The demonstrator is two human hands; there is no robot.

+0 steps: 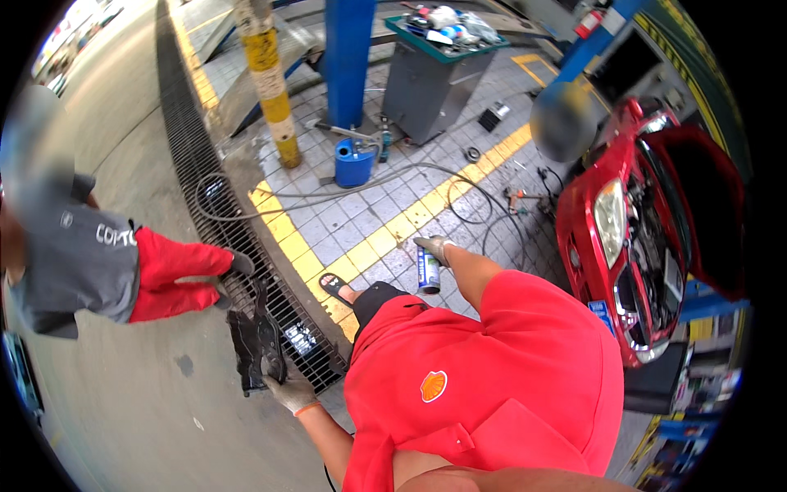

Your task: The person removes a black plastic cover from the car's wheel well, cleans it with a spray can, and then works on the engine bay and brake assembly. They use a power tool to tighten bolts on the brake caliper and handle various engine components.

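My left hand (288,394), in a pale work glove with an orange cuff, is closed on the lower end of a black plastic car part (250,344). The part is irregular in shape and hangs over the edge of the floor grate. In my right hand (437,248), also gloved, is a blue and white spray can (428,272), gripped near its upper end and held out above the tiles. The fingers around the can are partly hidden.
A floor grate (184,107) runs along the left, with a person (90,262) in grey and red beside it. Ahead stand a blue canister (354,162), a yellow-white post (266,74) and a grey bin (426,90). A hose (328,193) crosses the tiles. A red car (611,221), hood raised, stands right.
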